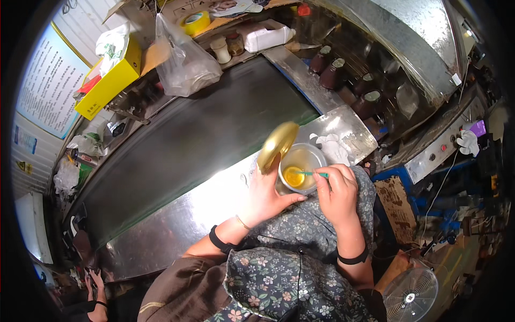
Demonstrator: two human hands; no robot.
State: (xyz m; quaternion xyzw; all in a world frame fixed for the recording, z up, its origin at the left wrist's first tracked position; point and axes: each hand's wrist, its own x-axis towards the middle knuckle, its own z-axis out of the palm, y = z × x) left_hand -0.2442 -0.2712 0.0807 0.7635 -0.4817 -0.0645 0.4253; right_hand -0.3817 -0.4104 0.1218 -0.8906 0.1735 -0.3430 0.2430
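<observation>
Gold piece [277, 147]: 1, left fingers [275, 166] grasping | green stick [322, 175]: 1, right fingers [323, 187] pinching | tub [310, 154]: 1

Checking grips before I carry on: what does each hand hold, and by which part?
Right hand: green stick, by its outer end. Left hand: gold piece, by its lower end; whether that hand also grips the cup is unclear.

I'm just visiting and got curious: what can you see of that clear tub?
The clear tub is round, open-topped and plastic-looking. A shiny yellow substance lies at its bottom. It sits between the left hand and the right hand, which holds a green stick inside. The left thumb curves along its near side; whether it touches, or the tub stands level, I cannot tell.
</observation>
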